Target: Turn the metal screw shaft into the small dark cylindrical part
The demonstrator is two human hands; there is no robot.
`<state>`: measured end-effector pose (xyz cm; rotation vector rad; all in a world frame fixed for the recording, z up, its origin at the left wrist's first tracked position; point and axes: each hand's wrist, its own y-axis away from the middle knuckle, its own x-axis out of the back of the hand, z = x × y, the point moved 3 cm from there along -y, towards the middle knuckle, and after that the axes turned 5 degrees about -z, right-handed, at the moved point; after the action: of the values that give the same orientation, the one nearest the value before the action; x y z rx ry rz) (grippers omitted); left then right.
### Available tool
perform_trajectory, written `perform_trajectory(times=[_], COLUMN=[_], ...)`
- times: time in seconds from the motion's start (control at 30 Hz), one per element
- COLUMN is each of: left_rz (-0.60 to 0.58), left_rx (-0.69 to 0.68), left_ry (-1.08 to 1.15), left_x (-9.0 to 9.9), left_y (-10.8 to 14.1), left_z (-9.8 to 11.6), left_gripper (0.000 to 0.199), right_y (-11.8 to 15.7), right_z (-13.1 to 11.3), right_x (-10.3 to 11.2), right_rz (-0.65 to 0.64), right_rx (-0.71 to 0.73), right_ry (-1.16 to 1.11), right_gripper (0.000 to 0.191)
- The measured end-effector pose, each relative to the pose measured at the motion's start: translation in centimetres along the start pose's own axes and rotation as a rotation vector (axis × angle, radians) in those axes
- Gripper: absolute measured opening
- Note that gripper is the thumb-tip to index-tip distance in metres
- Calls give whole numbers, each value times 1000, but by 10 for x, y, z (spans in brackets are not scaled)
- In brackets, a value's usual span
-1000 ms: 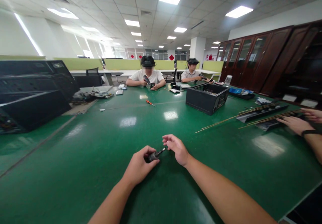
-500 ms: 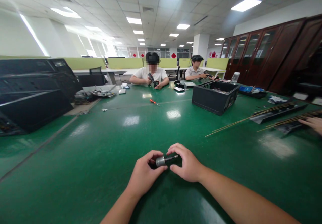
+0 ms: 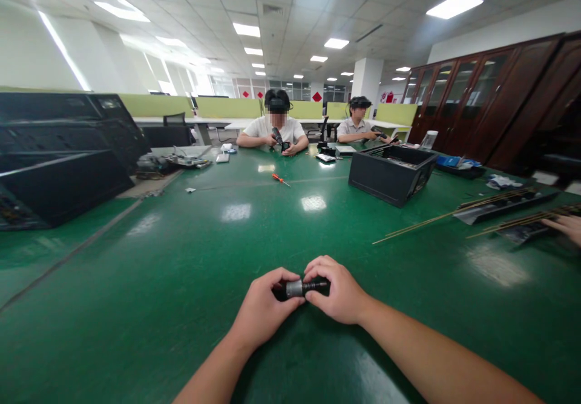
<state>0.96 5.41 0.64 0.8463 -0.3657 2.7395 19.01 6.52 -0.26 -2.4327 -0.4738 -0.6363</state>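
Both hands met at a cylindrical driver-like tool (image 3: 294, 288) held just over the green tabletop (image 3: 181, 319), the handling seemingly under way rather than finished.
The left hand (image 3: 267, 300) clasped the tool's thicker body, thumb and fingers closed on it; the right hand (image 3: 340, 292) curled around the narrower end, though whether its fingertips pinched the shaft could not be told. The sections stood in line, none visibly apart; whether they were fully seated did not show, so what was left stayed unclear. The tool had a dull silver metal collar and a dark, ridged shaft. Beyond the tool lay a slim orange-handled screwdriver (image 3: 278, 178); beyond it to the right stood a boxy, matte black computer case (image 3: 376, 181). The tabletop beneath was smooth and glossy.
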Motion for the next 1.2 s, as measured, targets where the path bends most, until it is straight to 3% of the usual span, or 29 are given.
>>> perform_trajectory(times=[0.63, 1.2], left_rz=[52, 47], left_rx=[23, 51], left_ry=[-24, -38], left_x=[-1, 1], left_y=[1, 0], left_z=[2, 2], left_gripper=[20, 23], right_y=[-1, -3], right_z=[-1, 0], right_x=[0, 1], right_rz=[-35, -42], right_rx=[-42, -28], right_ry=[63, 55], right_gripper=[8, 8])
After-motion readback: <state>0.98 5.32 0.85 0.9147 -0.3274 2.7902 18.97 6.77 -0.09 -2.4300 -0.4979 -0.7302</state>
